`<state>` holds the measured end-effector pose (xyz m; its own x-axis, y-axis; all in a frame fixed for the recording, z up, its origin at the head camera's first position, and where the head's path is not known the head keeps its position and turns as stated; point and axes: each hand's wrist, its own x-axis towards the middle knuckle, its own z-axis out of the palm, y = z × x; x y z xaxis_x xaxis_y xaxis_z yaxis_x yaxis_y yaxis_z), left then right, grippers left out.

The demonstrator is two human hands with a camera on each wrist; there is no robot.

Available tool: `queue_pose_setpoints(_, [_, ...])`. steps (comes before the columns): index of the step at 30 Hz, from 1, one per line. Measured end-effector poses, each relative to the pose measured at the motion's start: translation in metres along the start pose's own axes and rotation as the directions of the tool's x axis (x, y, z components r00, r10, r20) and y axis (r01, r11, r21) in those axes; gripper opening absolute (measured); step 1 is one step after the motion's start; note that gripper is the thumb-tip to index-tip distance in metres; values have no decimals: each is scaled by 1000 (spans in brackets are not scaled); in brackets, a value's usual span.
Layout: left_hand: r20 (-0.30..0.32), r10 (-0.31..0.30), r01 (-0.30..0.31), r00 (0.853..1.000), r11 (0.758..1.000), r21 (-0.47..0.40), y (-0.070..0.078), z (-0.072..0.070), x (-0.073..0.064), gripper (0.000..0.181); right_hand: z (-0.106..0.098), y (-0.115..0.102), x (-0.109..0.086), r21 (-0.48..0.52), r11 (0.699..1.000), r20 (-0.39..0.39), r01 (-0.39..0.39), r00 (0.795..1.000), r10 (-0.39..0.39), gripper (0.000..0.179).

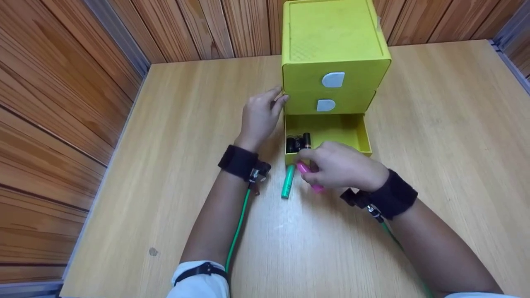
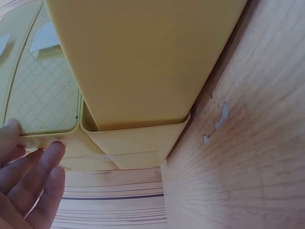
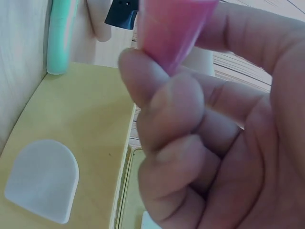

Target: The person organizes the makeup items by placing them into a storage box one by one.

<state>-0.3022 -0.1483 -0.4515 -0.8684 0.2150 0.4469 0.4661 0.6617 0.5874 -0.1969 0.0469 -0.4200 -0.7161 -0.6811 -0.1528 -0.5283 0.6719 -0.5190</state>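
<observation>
A steady yellow-green drawer cabinet (image 1: 335, 35), bottom drawer (image 1: 337, 130) pulled out, helps: the left hand (image 1: 261, 116), fingers loosely bent, touches its side. The right hand (image 1: 341, 165), fingers curled, pinches the pink tube (image 1: 304, 167) before the drawer, best kept clear of the green tube (image 1: 288, 182).

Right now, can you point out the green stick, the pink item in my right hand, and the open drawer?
Green stick (image 1: 288, 182): head view, middle of its length.
Pink item (image 3: 175, 29): right wrist view, its tapering side.
Open drawer (image 1: 338, 131): head view, bare floor inside it.
</observation>
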Motion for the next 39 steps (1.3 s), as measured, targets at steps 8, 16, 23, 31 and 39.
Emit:
queue_pose_setpoints(8, [-4,11,-11,1000,1000,6,2,1,1,37,-5,4,-1,89,996,-52,13,999,-8,32])
queue_pose_setpoints(16, [0,23,-23,1000,1000,5,1,1,0,38,-10,12,-2,113,991,-215,71,975,-46,34])
queue_pose_setpoints(23, [5,17,-17,1000,1000,6,1,0,2,38,-15,26,2,186,982,-396,40,918,38,35])
queue_pose_setpoints(31, [4,12,-12,1000,1000,-12,3,2,1,36,-11,47,7,231,972,-553,-45,816,169,40])
queue_pose_setpoints(39, [12,-2,2,1000,1000,-16,3,2,3,38,-3,60,13,201,972,-627,-117,747,220,43])
